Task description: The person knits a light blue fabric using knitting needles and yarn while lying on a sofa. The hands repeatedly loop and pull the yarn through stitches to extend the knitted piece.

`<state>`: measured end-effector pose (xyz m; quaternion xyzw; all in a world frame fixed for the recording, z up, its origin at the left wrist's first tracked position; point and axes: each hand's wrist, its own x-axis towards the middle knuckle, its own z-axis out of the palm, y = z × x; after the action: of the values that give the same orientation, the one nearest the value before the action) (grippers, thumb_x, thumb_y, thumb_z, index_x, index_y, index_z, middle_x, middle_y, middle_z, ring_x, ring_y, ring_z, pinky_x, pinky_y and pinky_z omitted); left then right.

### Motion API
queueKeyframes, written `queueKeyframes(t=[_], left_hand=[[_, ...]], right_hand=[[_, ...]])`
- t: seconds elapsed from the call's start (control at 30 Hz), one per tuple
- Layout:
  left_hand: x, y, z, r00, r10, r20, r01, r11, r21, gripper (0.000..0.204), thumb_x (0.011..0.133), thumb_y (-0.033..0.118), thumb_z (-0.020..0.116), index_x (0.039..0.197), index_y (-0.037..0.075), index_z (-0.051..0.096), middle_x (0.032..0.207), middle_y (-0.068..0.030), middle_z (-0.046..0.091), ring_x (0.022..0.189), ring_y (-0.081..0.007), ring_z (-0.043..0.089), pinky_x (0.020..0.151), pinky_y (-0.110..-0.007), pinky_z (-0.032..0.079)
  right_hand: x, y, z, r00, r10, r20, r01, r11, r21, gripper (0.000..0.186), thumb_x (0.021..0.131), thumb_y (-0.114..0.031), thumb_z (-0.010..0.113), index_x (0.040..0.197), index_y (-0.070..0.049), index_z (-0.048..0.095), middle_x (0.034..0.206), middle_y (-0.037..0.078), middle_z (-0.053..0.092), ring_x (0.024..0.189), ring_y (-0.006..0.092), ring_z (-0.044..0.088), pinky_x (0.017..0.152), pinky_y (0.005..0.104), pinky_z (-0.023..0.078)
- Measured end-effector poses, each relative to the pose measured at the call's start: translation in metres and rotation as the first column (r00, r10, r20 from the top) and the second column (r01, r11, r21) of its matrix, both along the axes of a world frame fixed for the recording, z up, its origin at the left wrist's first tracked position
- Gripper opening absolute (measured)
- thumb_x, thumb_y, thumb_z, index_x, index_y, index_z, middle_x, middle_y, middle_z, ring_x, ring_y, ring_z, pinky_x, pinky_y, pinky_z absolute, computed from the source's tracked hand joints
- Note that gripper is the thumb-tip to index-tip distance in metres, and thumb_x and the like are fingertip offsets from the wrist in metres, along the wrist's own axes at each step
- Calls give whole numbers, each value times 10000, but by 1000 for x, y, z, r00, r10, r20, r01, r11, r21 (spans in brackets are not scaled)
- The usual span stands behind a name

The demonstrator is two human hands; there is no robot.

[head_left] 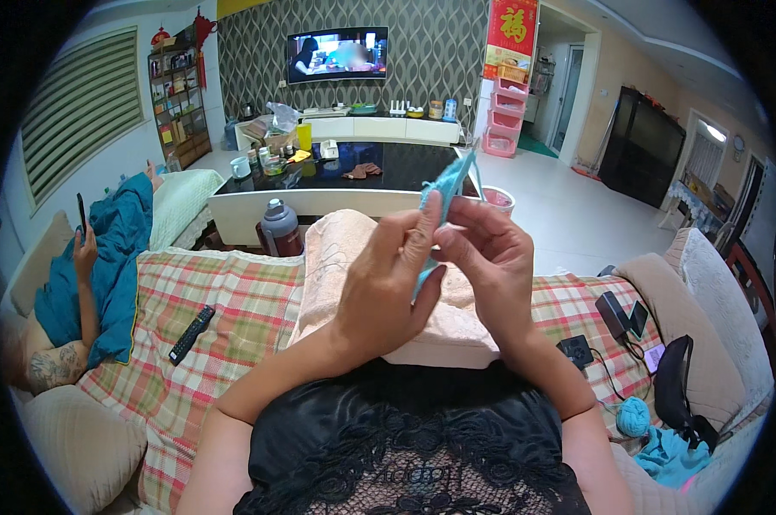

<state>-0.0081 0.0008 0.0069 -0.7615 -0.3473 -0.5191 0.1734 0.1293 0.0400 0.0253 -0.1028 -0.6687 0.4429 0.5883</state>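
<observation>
A piece of light blue knitting [446, 182] is held up in front of my chest, its upper end pointing away from me. My left hand [383, 279] is closed on it, thumb against its near side. My right hand [498, 264] pinches the same piece from the other side, fingertips close to the left thumb. A thin strand or tool stands up by its tip, too fine to make out. Part of the work is hidden behind my fingers. A ball of blue yarn [633, 417] lies at my right, beside a crumpled blue knitted piece [673, 455].
Under my hands lies a peach towel [340, 249]. A remote control [191, 335] rests on the plaid sofa cover at left. Another person's hand [85, 249] holds a phone there. At right are a black pouch [674, 378] and cables. Ahead stands a low table [233, 204].
</observation>
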Motion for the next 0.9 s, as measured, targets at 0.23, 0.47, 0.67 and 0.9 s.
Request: queueKeyframes(t=[0.23, 0.47, 0.67, 0.9], left_hand=[[2, 2, 0, 967, -239, -92, 216, 954, -206, 632, 785, 69, 604, 1357, -24, 353, 1328, -225, 360, 1180, -353, 436, 976, -400, 385], [-2, 3, 1, 955, -283, -89, 261, 943, -205, 614, 794, 13, 556, 1365, -15, 333, 1435, -187, 257, 1266, -357, 369, 1013, -419, 359], [-3, 3, 6, 916, -402, -11, 387, 888, -247, 492, 784, -49, 516, 1272, 4, 481, 1309, -198, 455, 1154, -350, 503, 937, -398, 444], [-28, 7, 13, 817, -197, 542, 344, 921, -184, 461, 863, 271, 635, 1226, 18, 506, 1079, -92, 582, 982, -145, 537, 893, -312, 410]], right_hand=[[3, 34, 5, 986, -116, -117, 135, 976, 169, 120, 931, -82, 518, 971, 6, 589, 806, -3, 587, 721, 32, 518, 615, 171, 430], [10, 20, 6, 995, -61, 79, 44, 978, 205, 175, 949, -150, 485, 1037, -17, 559, 890, -8, 542, 820, 45, 481, 693, 198, 408], [16, 32, 1, 956, -283, 69, 243, 905, 349, 192, 930, -118, 497, 1046, 1, 594, 892, 38, 578, 783, 84, 527, 666, 222, 423], [41, 23, 23, 812, -421, 403, 281, 889, 363, 168, 881, -100, 549, 945, 39, 619, 783, 104, 601, 684, 164, 559, 626, 289, 441]])
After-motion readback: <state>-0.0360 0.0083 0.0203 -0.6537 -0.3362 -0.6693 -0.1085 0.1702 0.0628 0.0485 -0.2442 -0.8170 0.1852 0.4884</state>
